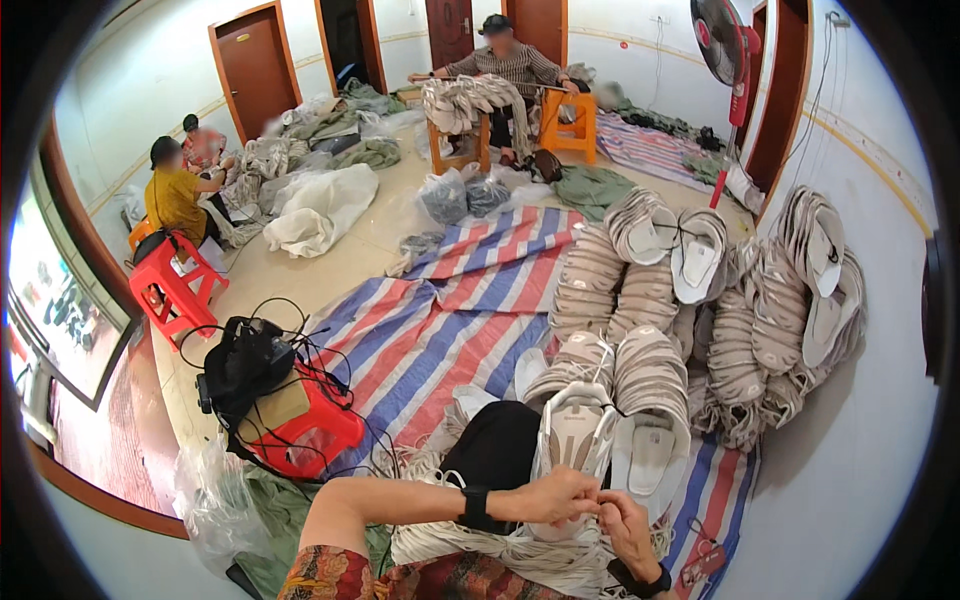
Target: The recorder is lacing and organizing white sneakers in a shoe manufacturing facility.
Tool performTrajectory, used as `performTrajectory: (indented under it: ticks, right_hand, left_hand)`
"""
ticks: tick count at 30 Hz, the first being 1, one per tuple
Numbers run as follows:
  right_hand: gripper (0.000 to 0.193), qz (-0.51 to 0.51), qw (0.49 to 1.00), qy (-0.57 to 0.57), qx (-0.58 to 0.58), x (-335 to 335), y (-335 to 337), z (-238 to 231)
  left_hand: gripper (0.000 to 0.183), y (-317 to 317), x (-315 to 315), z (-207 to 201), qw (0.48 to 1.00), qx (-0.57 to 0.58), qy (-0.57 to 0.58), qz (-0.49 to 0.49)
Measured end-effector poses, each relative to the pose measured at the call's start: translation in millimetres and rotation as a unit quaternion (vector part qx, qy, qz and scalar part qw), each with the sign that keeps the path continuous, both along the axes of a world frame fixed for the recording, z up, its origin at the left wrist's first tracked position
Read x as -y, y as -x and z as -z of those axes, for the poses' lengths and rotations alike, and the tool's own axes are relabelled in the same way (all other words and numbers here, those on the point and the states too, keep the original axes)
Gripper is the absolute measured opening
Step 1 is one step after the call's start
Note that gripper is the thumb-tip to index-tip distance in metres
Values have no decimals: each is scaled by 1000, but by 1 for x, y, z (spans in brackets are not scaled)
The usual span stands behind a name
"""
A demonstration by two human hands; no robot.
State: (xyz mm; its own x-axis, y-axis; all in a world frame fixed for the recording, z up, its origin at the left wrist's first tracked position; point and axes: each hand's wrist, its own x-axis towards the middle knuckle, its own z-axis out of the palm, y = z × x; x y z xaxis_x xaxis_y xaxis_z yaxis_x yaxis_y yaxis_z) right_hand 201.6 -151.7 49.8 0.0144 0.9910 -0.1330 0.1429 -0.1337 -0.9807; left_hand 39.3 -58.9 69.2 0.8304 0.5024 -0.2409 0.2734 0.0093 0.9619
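Observation:
My left hand and my right hand meet over my lap, their fingers closed in a pinch close together. What lies between the fingertips is too small to make out. Just beyond them is a beige and white shoe upper with white lacing along its edges; my hands cover its near end. Below both hands, a thick bundle of whitish laces spreads across my lap. To the right of this upper stands a stack of nested shoe uppers, with a white insole-like piece facing me.
More stacked uppers lean near the right wall. A striped tarp covers the floor. On the left, a red stool carries a black bag and cables. Three people sit farther back, one behind an upper-laden stool. A fan stands back right.

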Motion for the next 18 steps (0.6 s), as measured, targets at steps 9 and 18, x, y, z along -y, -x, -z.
performTrajectory:
  ticks: [9, 18]
  right_hand:
    - [18, -60, 990, 107, 68, -5, -14, -23]
    - [16, -44, 997, 52, 42, -52, -31, -31]
  left_hand:
    - [21, 21, -13, 20, 965, 105, -209, -120]
    - [91, 2, -115, 98, 941, -24, -229, -247]
